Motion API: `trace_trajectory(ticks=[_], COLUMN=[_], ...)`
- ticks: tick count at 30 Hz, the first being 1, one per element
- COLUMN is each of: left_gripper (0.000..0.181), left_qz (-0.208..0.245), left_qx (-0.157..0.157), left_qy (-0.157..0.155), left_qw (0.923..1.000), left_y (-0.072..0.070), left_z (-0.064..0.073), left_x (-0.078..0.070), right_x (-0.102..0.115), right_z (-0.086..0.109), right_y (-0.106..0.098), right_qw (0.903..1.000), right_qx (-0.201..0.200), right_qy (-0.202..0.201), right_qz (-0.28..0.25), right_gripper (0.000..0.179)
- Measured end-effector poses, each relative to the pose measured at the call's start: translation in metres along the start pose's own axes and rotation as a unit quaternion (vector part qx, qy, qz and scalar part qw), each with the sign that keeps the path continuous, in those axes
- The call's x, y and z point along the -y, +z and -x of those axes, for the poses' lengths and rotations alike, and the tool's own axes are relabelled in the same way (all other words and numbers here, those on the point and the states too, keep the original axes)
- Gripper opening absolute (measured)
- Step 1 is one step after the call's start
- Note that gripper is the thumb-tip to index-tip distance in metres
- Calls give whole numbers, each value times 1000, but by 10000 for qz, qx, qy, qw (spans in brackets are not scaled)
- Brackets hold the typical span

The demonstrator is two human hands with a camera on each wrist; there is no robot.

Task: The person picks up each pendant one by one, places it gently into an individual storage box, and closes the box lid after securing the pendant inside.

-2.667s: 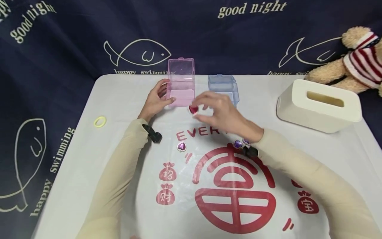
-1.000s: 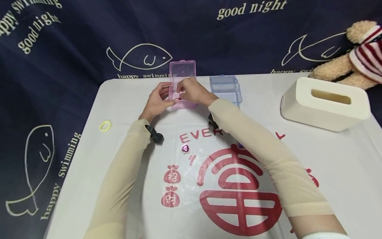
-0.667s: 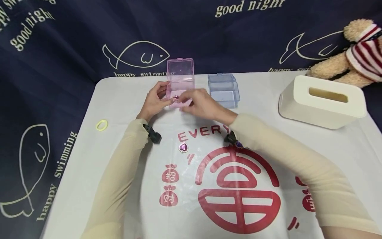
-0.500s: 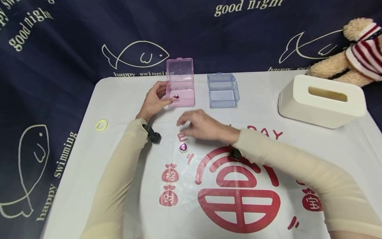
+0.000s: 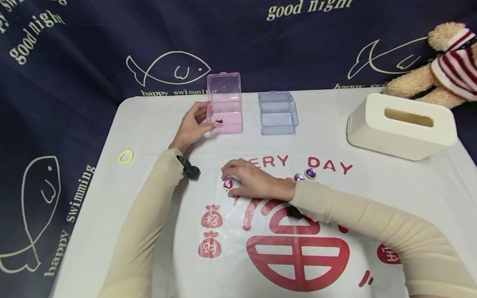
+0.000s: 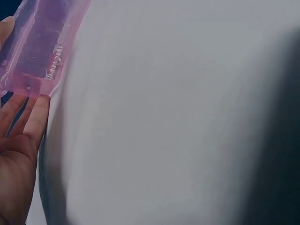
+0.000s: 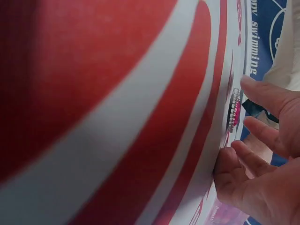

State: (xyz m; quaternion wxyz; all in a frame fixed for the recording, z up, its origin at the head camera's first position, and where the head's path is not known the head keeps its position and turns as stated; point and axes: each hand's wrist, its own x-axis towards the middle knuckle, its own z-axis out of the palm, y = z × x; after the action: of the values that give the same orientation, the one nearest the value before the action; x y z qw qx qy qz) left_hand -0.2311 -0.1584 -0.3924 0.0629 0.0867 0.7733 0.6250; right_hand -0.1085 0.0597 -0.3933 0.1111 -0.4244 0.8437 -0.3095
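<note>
My left hand (image 5: pixel 189 126) holds the left side of an open pink see-through plastic box (image 5: pixel 232 123), thumb at the front and fingers behind. A red heart-shaped gem (image 5: pixel 219 121) with a beaded silver rim lies inside, near the thumb. My right hand (image 5: pixel 251 178) is low over the table, thumb and fingers spread around a pink heart-shaped gem (image 5: pixel 227 184). In the right wrist view that gem (image 7: pixel 234 111) lies on the cloth between the parted fingers. Two purple gems (image 5: pixel 311 173) lie beside my right wrist. An open blue plastic box (image 5: pixel 278 120) stands right of the pink one.
A cream tissue box (image 5: pixel 402 128) stands at the back right, with a striped-shirt teddy bear (image 5: pixel 452 76) behind it. A yellow ring (image 5: pixel 126 157) lies at the left. The white tablecloth (image 5: pixel 156 265) has red printing; a dark blue curtain (image 5: pixel 238 41) hangs behind.
My right hand carried a red gem into the pink box and let go of it there. It then moved back toward me and down to the pink gem. My left hand stayed at the box.
</note>
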Motion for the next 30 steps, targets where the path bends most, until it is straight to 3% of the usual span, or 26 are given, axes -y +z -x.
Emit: trace_trajectory(ticks=[8,20,30], left_gripper=[70,70,70], left_qz=[126,36,56], left_qx=[9,2,-27], left_qy=[8,-37,-28], left_qw=[9999,10000,10000], left_y=[0,0,0], left_z=[-1,-2,-1], left_x=[3,4,3], right_x=[0,-1,8], right_z=[1,1,-7], right_y=[4,4,-24], right_qw=[9996,9997,9968], right_qx=[60,47,-716], right_qy=[-116,-80,-343], right_qz=[238,225,65], right_gripper=[14,13,15])
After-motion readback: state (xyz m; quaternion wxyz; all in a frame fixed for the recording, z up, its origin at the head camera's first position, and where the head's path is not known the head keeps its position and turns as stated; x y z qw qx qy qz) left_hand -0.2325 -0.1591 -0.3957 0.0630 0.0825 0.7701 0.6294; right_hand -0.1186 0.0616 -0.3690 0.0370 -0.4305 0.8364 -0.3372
